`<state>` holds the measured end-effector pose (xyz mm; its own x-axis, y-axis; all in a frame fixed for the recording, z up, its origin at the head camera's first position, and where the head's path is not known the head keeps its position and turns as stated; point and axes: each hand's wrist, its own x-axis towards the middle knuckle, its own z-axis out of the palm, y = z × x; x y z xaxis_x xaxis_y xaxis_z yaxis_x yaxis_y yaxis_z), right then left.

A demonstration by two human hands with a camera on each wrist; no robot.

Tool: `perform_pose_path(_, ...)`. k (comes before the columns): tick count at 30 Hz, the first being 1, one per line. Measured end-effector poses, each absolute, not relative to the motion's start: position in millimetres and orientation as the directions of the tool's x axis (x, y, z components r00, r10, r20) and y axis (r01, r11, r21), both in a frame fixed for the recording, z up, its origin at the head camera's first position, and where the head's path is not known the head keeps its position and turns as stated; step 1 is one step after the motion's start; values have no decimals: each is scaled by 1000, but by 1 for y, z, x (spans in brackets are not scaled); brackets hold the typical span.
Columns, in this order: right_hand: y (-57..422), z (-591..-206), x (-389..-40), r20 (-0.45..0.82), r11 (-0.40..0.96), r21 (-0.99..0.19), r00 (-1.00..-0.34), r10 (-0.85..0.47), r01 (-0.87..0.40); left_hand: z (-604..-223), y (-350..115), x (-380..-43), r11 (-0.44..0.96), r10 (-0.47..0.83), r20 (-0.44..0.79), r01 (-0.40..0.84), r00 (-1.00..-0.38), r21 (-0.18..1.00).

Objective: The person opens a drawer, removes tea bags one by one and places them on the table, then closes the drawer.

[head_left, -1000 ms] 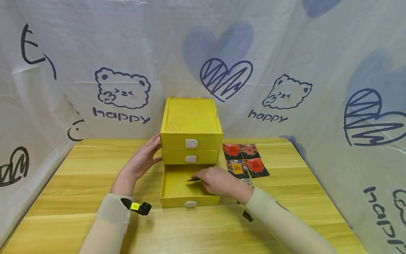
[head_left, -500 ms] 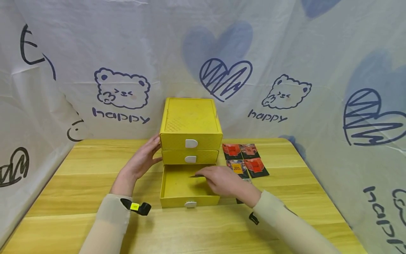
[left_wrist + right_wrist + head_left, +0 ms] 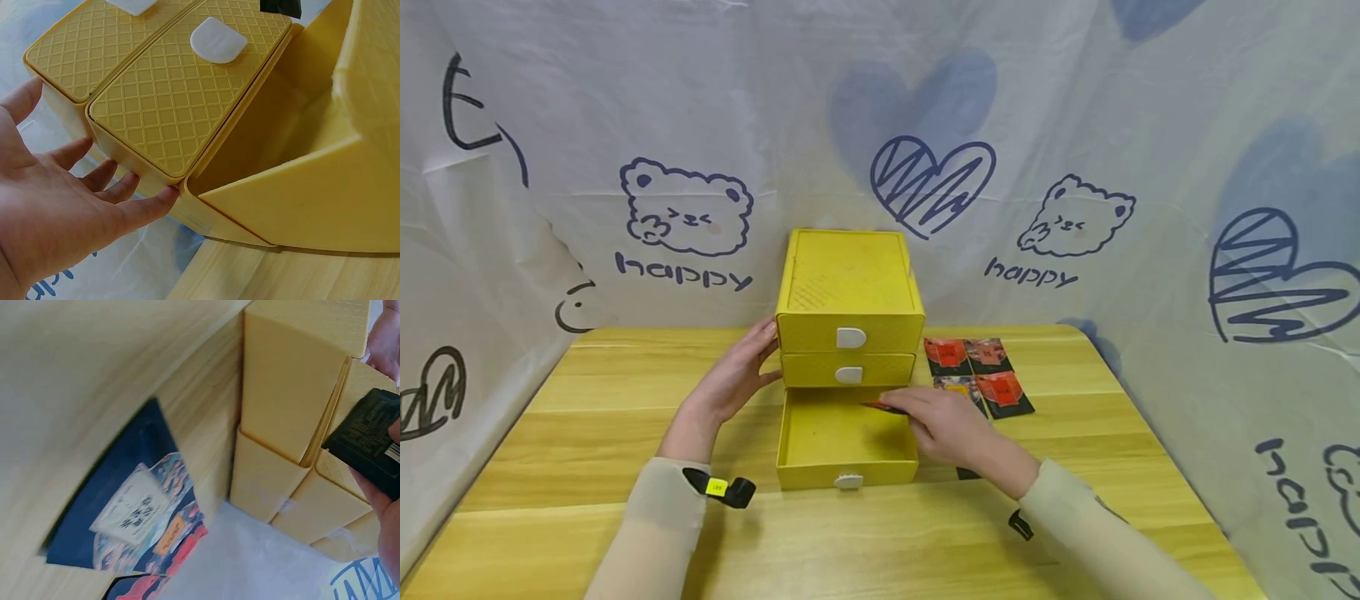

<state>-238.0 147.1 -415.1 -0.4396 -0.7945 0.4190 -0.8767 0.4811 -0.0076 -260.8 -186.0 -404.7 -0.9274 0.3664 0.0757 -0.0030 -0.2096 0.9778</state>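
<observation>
A yellow cabinet [image 3: 850, 275] with white tabs stands on the table, its bottom drawer [image 3: 847, 477] pulled out. My left hand [image 3: 730, 383] touches the cabinet's left side; in the left wrist view the same hand [image 3: 75, 194] has its fingers spread along the side edges of the two upper drawers. My right hand [image 3: 951, 425] pinches a small flat packet [image 3: 882, 407] above the right part of the drawer. The packet's dark printed back [image 3: 369, 437] shows in the right wrist view, partly covered by fingers.
Several dark packets with red fronts [image 3: 1004, 393] lie right of the cabinet, some hidden behind my right hand. One packet with a white label [image 3: 131, 506] lies nearest in the right wrist view. A white cloth [image 3: 820, 108] with drawings hangs behind the wooden table [image 3: 625, 400].
My right hand has moved right and slightly up with the packet, from the drawer's middle toward its right side. My left hand and the cabinet have stayed in place.
</observation>
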Motion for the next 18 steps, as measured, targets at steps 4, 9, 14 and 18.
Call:
perform_pose_path(4,156,-416,-236,492,459,44,-381,-783,-887,-404,-187,-260,-212,364,74,-5,-929,977)
perform_pose_path(9,167,-418,-234,557,434,39,-341,-758,-900,-404,-186,-260,-210,362,71,-7,-929,978)
perform_pose_path(14,178,-424,-234,615,438,31,-328,-717,-898,-403,-185,-260,-211,362,70,-9,-930,977)
perform_pose_path(18,185,-428,-233,661,436,43,-301,-687,-899,-403,-185,-260,-209,363,74,-4,-929,978)
